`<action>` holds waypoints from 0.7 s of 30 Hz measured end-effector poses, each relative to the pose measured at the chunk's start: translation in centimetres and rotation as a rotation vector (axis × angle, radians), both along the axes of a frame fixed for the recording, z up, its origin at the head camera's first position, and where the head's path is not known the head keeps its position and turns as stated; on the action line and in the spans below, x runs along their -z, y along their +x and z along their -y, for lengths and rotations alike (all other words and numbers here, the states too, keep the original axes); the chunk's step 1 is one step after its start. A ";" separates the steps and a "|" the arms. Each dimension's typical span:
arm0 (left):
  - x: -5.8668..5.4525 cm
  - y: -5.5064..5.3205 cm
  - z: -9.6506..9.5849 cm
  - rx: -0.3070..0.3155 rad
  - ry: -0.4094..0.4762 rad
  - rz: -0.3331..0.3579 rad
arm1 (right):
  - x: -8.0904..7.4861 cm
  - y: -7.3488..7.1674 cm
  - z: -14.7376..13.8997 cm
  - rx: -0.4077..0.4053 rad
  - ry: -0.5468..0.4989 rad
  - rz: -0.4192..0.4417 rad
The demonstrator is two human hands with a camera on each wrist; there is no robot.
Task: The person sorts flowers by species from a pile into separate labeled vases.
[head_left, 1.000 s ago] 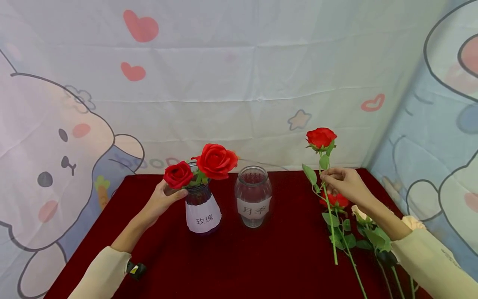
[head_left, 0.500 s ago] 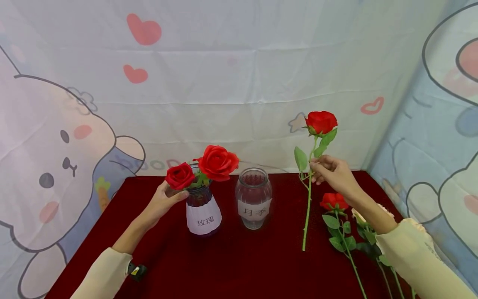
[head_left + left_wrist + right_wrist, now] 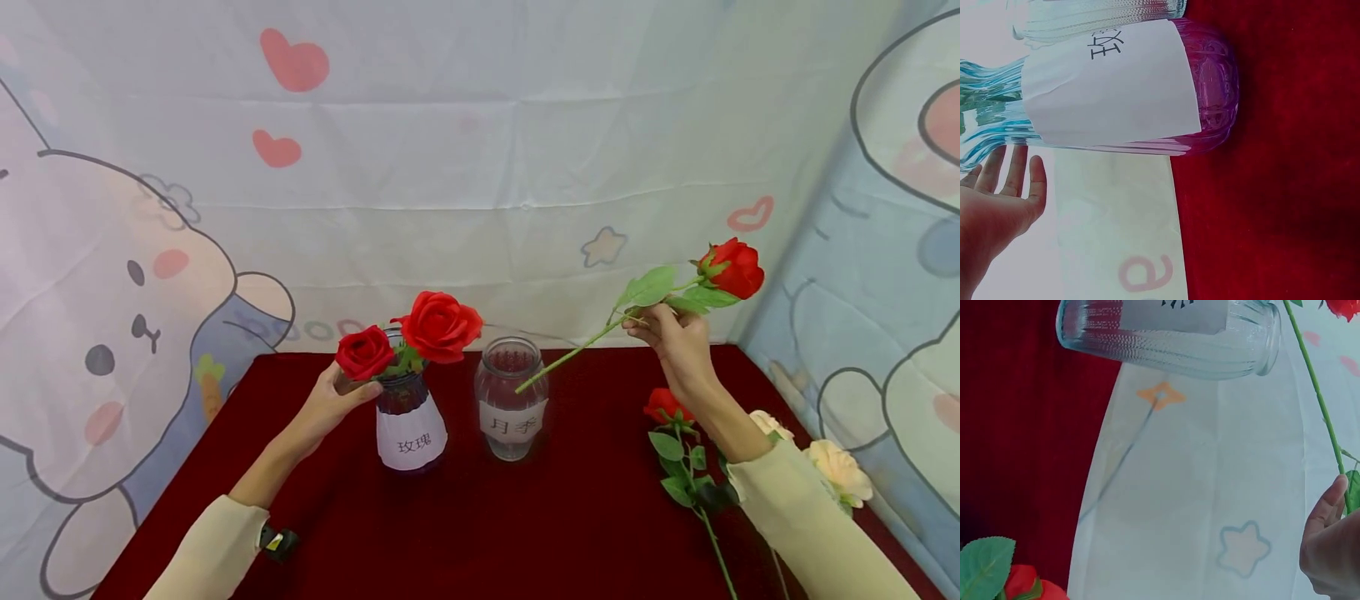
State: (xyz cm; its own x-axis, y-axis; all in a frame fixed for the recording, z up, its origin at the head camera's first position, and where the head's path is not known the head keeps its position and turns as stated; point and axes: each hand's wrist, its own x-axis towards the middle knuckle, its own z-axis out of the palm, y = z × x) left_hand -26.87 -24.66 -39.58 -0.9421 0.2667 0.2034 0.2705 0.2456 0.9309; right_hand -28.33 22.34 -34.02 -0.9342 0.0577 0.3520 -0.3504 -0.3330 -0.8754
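Note:
My left hand [image 3: 326, 404] holds the neck of a purple-blue glass vase [image 3: 411, 437] with a white paper label, thumb in front. In the left wrist view, the fingers [image 3: 1017, 169] reach the neck from one side, some tips hidden behind it. Two red roses, a smaller one [image 3: 363, 352] and a larger one [image 3: 441, 327], stand in this vase. My right hand [image 3: 684, 346] pinches another red rose [image 3: 735, 268] by its stem in the air. It tilts, bloom up to the right, and its lower stem end overlaps a clear glass jar [image 3: 495, 387] in the head view.
The labelled jar stands right of the vase, no flower in it. On the right of the dark red cloth [image 3: 480, 533] lie another red rose [image 3: 666, 405] and cream roses [image 3: 842, 471], partly hidden by the right sleeve. A printed curtain [image 3: 465, 167] hangs behind.
My right hand has lifted the rose off to the left and up from the lying flowers, then tipped it from upright so the stem end points left. My left hand stays at the vase.

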 end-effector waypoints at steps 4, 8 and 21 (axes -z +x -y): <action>0.1 -0.3 0.0 0.012 0.006 -0.012 | -0.6 -0.1 0.9 0.026 -0.006 -0.001; 0.1 -0.2 0.1 0.017 0.002 -0.014 | -1.4 -0.2 2.4 0.068 0.010 -0.065; -0.2 0.0 0.2 0.012 -0.010 -0.001 | -3.1 -0.8 6.8 0.120 0.110 -0.213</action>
State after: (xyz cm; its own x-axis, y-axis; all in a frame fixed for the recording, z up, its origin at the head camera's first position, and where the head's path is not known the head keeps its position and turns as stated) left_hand -26.87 -24.82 -39.41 -0.9387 0.2797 0.2015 0.2743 0.2520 0.9280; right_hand -29.10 15.52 -30.96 -0.8270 0.1142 0.5504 -0.5621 -0.1843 -0.8063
